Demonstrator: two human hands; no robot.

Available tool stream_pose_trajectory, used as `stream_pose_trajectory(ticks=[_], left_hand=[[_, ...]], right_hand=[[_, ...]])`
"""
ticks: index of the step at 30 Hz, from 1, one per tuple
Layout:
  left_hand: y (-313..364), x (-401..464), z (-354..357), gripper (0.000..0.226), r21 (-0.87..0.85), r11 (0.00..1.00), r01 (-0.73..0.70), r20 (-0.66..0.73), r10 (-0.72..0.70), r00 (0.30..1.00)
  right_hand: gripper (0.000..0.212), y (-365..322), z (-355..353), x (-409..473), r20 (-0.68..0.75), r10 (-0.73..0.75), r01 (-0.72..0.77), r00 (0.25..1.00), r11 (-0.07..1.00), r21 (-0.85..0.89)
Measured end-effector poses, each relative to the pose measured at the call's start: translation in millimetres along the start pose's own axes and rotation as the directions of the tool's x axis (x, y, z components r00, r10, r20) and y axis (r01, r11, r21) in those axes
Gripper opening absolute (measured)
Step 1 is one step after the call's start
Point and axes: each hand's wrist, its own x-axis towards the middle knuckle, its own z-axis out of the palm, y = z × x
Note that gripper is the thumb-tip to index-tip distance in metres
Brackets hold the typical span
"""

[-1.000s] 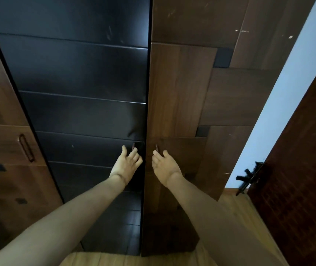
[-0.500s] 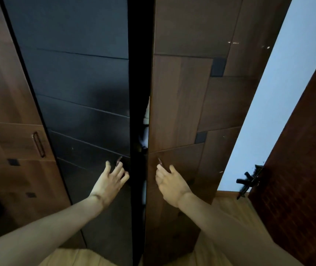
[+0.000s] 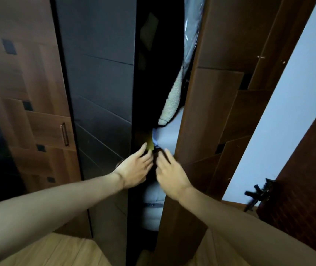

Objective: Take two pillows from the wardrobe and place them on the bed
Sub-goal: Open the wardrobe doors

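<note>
The wardrobe stands part open, with a black left door [image 3: 99,96] and a brown wooden right door [image 3: 209,116]. In the dark gap between them I see a pale blue-white pillow [image 3: 165,136] and, lower down, another pale pillow [image 3: 152,210]. My left hand [image 3: 136,167] reaches into the gap with its fingers apart, holding nothing. My right hand [image 3: 171,175] is beside it at the edge of the right door, fingers stretched out, also holding nothing. Both hands are just below the upper pillow. The bed is out of view.
A cream fleece garment [image 3: 172,100] and a clear plastic cover [image 3: 190,35] hang inside above the pillows, with something yellow [image 3: 150,145] beside my left fingertips. Another brown wardrobe door with a handle [image 3: 64,134] is at left. A dark room door with a lever handle [image 3: 257,194] stands at right.
Both wardrobe doors have swung wider apart, showing the pillows and hanging clothes. My hands have left the door handles and moved together into the gap.
</note>
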Motion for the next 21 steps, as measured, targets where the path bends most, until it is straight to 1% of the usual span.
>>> stream_pose_trajectory(ticks=[1, 2, 3, 4, 6, 8, 10, 14, 16, 18, 19, 20, 21], left_hand=[[-10.1, 7.0, -2.1, 0.063, 0.064, 0.996, 0.057, 0.083, -0.063, 0.995], [-18.1, 10.4, -2.9, 0.061, 0.139, 0.987, 0.084, 0.15, -0.105, 0.983], [-23.3, 10.4, -1.5, 0.059, 0.204, 0.976, 0.074, 0.207, -0.117, 0.971], [-25.0, 8.9, 0.0, 0.057, 0.253, 0.967, 0.042, 0.263, -0.111, 0.959], [-20.7, 7.6, 5.3, 0.055, 0.291, 0.957, -0.016, 0.302, -0.076, 0.95], [-16.5, 6.2, 5.6, 0.053, 0.279, 0.96, -0.027, 0.304, -0.062, 0.951], [-15.4, -0.1, 3.2, 0.052, 0.247, 0.969, -0.01, 0.289, -0.064, 0.955], [-13.2, -33.9, 9.5, 0.053, 0.223, 0.975, -0.01, 0.25, -0.048, 0.967], [-13.0, -52.5, 11.5, 0.054, 0.224, 0.975, 0.006, 0.25, -0.063, 0.966], [-13.2, -69.9, 11.5, 0.054, 0.205, 0.979, 0.021, 0.289, -0.081, 0.954], [-13.7, -78.8, 11.6, 0.054, 0.201, 0.979, 0.026, 0.317, -0.09, 0.944], [-15.2, -88.3, 12.0, 0.053, 0.207, 0.978, 0.033, 0.342, -0.104, 0.934], [-17.0, -96.1, 12.6, 0.053, 0.221, 0.975, 0.037, 0.365, -0.118, 0.924]], right_hand=[[0.049, 8.6, -2.9, 6.1, 0.095, 0.015, -0.006, 0.995, 0.996, -0.094], [0.05, 13.8, -3.3, 9.0, 0.181, 0.018, 0.018, 0.983, 0.981, -0.195], [0.049, 15.6, -3.5, 9.5, 0.246, 0.021, 0.047, 0.969, 0.962, -0.269], [0.048, 14.5, -3.8, 8.7, 0.285, 0.026, 0.062, 0.958, 0.953, -0.295], [0.042, 8.0, -5.0, 7.3, 0.299, 0.025, 0.061, 0.954, 0.96, -0.273], [0.036, 3.8, -9.7, 6.4, 0.279, 0.039, 0.023, 0.959, 0.976, -0.215], [0.035, 3.1, -10.5, -0.7, 0.275, 0.083, -0.044, 0.958, 0.989, -0.144], [0.037, -9.5, -3.4, -30.0, 0.324, 0.165, -0.131, 0.931, 0.984, -0.123], [0.04, -16.2, 1.3, -35.9, 0.429, 0.214, -0.219, 0.878, 0.975, -0.037], [0.043, -23.5, 0.1, -26.0, 0.576, 0.228, -0.303, 0.785, 0.952, 0.035], [0.044, -27.8, -4.1, -15.3, 0.621, 0.231, -0.336, 0.749, 0.94, 0.055], [0.045, -32.2, -9.7, -2.3, 0.629, 0.243, -0.366, 0.738, 0.928, 0.071], [0.046, -34.9, -17.1, 10.5, 0.612, 0.254, -0.392, 0.749, 0.914, 0.101]])
